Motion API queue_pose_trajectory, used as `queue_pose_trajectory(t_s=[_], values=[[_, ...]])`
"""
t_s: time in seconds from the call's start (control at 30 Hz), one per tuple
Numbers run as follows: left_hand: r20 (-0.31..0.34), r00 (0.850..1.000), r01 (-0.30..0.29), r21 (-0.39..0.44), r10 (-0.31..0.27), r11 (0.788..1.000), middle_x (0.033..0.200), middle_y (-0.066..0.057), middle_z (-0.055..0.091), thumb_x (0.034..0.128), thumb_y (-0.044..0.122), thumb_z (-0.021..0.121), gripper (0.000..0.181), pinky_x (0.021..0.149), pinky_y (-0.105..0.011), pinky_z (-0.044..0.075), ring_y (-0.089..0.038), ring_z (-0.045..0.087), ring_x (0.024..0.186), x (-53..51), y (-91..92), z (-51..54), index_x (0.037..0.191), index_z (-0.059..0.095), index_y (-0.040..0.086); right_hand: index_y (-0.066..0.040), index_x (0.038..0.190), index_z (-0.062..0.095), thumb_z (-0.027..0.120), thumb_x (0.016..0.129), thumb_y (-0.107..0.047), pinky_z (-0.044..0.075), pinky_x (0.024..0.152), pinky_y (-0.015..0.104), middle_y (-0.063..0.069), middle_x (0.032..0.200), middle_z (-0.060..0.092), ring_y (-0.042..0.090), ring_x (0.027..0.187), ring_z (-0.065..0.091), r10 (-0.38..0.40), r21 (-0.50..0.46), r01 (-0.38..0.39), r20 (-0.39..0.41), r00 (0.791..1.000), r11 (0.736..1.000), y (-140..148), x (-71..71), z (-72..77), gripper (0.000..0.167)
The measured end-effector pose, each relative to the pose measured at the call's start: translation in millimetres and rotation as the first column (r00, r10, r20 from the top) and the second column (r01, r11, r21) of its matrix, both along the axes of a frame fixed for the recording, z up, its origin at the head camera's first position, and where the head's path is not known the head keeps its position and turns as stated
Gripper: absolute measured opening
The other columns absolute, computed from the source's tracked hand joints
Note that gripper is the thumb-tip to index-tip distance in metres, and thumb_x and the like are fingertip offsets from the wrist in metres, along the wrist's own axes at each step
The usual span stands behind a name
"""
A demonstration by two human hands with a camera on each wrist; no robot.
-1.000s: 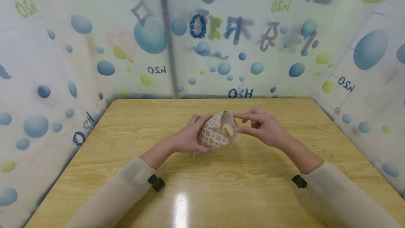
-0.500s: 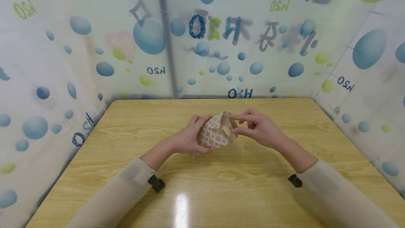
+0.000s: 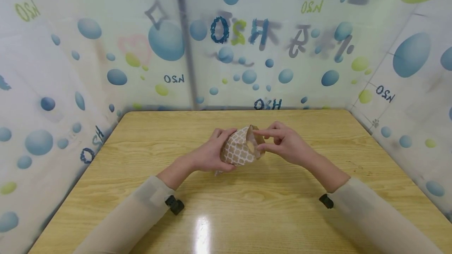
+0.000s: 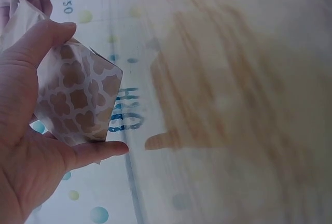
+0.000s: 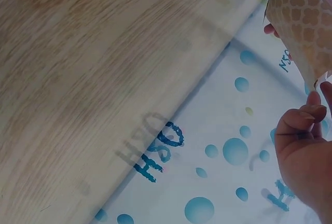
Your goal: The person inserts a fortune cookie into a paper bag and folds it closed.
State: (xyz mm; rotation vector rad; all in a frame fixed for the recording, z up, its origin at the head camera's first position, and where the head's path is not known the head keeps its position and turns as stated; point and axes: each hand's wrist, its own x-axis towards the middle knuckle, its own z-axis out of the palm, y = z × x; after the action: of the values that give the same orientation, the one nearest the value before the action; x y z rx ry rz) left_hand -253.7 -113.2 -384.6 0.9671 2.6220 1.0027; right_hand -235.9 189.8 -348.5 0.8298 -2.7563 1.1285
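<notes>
The bag [image 3: 236, 148] is gripped by the left hand [image 3: 211, 153] toward the tabletop [image 3: 289, 214]'s far edge; its mouth [image 3: 256, 139] is met by the right hand [image 3: 290, 144], grip indeterminable; a pale lump [image 3: 250, 146] is shown only by the head view.

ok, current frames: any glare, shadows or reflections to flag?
Head: white glare streak on the table, low and left of centre, plus a soft shadow beside the right sleeve; left wrist: dim and hazy, with a reflection of the left hand in the tabletop; right wrist: also dim, blue wall lettering mirrored faintly in the wood.
</notes>
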Motion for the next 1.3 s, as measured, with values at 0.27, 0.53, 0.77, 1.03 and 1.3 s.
queue_pose_trajectory(t_s=[0.27,0.53,0.77,1.03,1.3], values=[[0.000,1.000,0.003,-0.009,-0.003,1.000,0.157,-0.020,0.033,0.0853,0.032,0.094,0.118,0.116,-0.054,0.050,-0.032,0.046,0.135,0.0,0.8,0.1,0.175,0.018,0.019,-0.017,0.144,0.075,0.085,0.097,-0.021,0.041,0.066,0.028,0.013,0.108,0.060,0.017,0.074,0.040,-0.013,0.019,0.012,0.023,1.000,1.000,-2.1,-0.7,0.7,0.048],[-0.007,1.000,0.008,-0.004,-0.008,1.000,0.157,-0.019,0.033,0.0858,0.031,0.094,0.117,0.115,-0.053,0.050,-0.032,0.046,0.135,-0.9,1.9,-1.1,0.175,0.019,0.018,-0.015,0.142,0.076,0.084,0.097,-0.021,0.039,0.068,0.029,0.013,0.107,0.058,0.019,0.077,0.039,-0.001,0.022,0.000,0.017,1.000,1.000,-3.3,-1.1,-2.4,0.046],[-0.004,1.000,0.013,0.003,-0.013,1.000,0.156,-0.019,0.033,0.0861,0.029,0.093,0.116,0.115,-0.053,0.050,-0.031,0.046,0.134,-1.1,3.6,-1.2,0.175,0.020,0.018,-0.013,0.139,0.078,0.085,0.096,-0.022,0.040,0.070,0.029,0.007,0.107,0.057,0.019,0.081,0.042,0.009,0.030,-0.009,0.004,1.000,0.999,-5.6,-2.1,-4.3,0.044],[-0.024,1.000,0.020,0.004,-0.020,1.000,0.155,-0.021,0.034,0.0853,0.026,0.094,0.115,0.116,-0.052,0.050,-0.033,0.047,0.134,-1.0,6.9,-1.2,0.174,0.022,0.013,-0.012,0.135,0.080,0.085,0.096,-0.021,0.042,0.073,0.030,0.008,0.109,0.057,0.020,0.084,0.044,0.021,0.035,-0.022,0.020,1.000,0.999,-8.8,-3.0,-6.3,0.040],[-0.022,1.000,0.001,-0.001,-0.001,1.000,0.155,-0.020,0.034,0.0852,0.028,0.095,0.116,0.117,-0.053,0.049,-0.033,0.047,0.134,0.2,8.6,-0.9,0.174,0.022,0.014,-0.014,0.139,0.078,0.085,0.097,-0.021,0.042,0.072,0.029,0.007,0.109,0.058,0.018,0.083,0.044,0.010,0.023,-0.010,0.016,1.000,1.000,-7.8,-1.7,-8.9,0.044]])
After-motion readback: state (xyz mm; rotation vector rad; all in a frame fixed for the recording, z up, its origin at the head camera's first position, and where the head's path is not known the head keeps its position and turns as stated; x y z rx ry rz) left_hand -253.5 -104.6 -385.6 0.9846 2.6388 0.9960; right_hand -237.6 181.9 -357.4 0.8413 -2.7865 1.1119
